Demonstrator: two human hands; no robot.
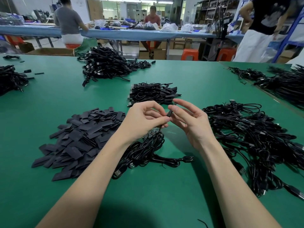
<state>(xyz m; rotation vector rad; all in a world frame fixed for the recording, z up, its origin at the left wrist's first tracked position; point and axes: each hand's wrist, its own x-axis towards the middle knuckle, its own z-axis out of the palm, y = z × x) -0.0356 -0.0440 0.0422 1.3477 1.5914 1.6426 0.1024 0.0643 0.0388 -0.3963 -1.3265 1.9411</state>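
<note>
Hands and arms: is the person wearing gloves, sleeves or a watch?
No gloves and no sleeves show: the left hand and right hand are bare, and so are both forearms. No watch, ring or bracelet shows. The fingernails are short.

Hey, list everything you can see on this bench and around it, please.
Table: one, green, under everything.
Sleeve pile: one heap, flat black pieces, near left.
Cable bundle: one, black, below the hands.
Stacked cables: one neat stack, black, centre.
Far heap: one, black cables, far centre.
Right tangle: one, black cables, near right.
Stools: several, orange, beyond the table.
People: three, background.
Held sleeve: one, black, between fingertips.
Left hand: pinches its lower end.
Right hand: pinches its upper end.
</note>
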